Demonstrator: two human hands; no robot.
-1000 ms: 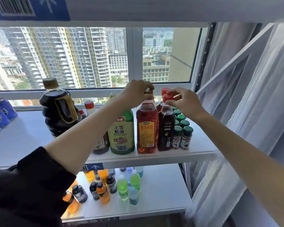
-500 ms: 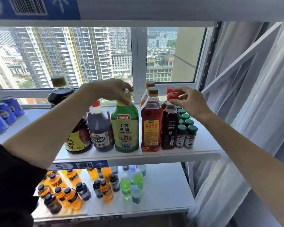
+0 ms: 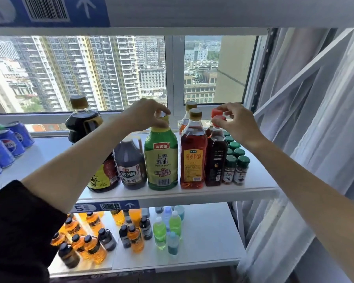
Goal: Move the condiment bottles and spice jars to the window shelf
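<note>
Where bottles crowd it | white window shelf point(image 3: 260, 180) | curtain point(image 3: 315, 139) right

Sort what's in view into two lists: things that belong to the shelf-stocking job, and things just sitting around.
Job items:
- green oyster sauce bottle, left hand on its cap
- red-capped dark bottle, right hand at its cap
- amber cooking wine bottle
- green-lidded spice jars
- window shelf

Just around:
- blue soda cans
- small drink bottles on the lower shelf
- curtain

daylit window point(image 3: 119, 74), white curtain point(image 3: 323, 123), towers outside
</note>
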